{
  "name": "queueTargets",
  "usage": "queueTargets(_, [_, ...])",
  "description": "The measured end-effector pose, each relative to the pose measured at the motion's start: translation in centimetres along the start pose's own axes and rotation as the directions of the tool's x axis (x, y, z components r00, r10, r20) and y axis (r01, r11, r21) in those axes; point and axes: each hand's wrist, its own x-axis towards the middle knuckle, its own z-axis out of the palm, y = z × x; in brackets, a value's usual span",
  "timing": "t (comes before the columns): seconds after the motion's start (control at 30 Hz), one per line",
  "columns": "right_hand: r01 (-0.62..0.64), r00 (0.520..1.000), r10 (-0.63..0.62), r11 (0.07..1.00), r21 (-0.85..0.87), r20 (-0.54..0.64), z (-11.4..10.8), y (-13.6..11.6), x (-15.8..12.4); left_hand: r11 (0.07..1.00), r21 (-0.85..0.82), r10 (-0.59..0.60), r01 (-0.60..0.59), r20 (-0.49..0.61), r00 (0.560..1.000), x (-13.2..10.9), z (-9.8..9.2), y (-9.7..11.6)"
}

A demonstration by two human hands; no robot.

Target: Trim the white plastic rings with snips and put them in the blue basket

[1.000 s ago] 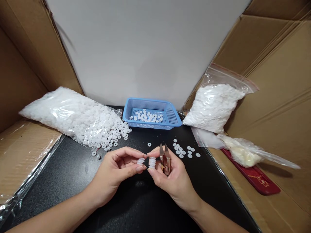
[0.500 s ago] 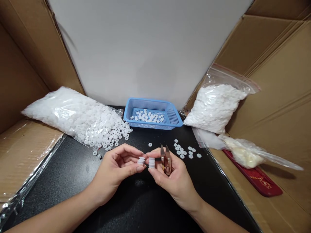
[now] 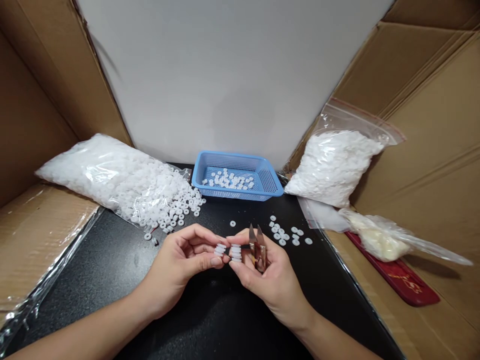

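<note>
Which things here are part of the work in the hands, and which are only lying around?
In use:
left hand pinching a white ring stack
right hand holding a second ring stack and metal snips

Lying about:
blue basket
big bag of rings
loose rings
red case

Both forearms are bare to the bottom edge of the view, with no sleeves showing. The left hand and right hand wear no gloves, rings or watch; fingernails are short.
</note>
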Motion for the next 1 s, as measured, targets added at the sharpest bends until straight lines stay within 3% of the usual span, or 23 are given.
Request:
queueTargets(0.3, [0.008, 1.000, -0.009, 0.999, -0.046, -0.013, -0.07, 0.26, -0.10, 0.990, -0.127, -0.063, 0.066, 0.025, 0.998, 0.12, 0.12, 0.13])
queueTargets(0.83, [0.000, 0.999, 0.000, 1.000, 0.000, 0.037, -0.11, 0.27, -0.36, 0.997, -0.075, -0.035, 0.033, -0.016, 0.999, 0.02, 0.04, 0.04])
queueTargets(1.0, [-0.019, 0.998, 0.014, 0.995, -0.095, -0.054, -0.47, 0.26, 0.31, 0.994, -0.091, -0.069, 0.065, -0.047, 0.996, 0.25, -0.05, 0.13])
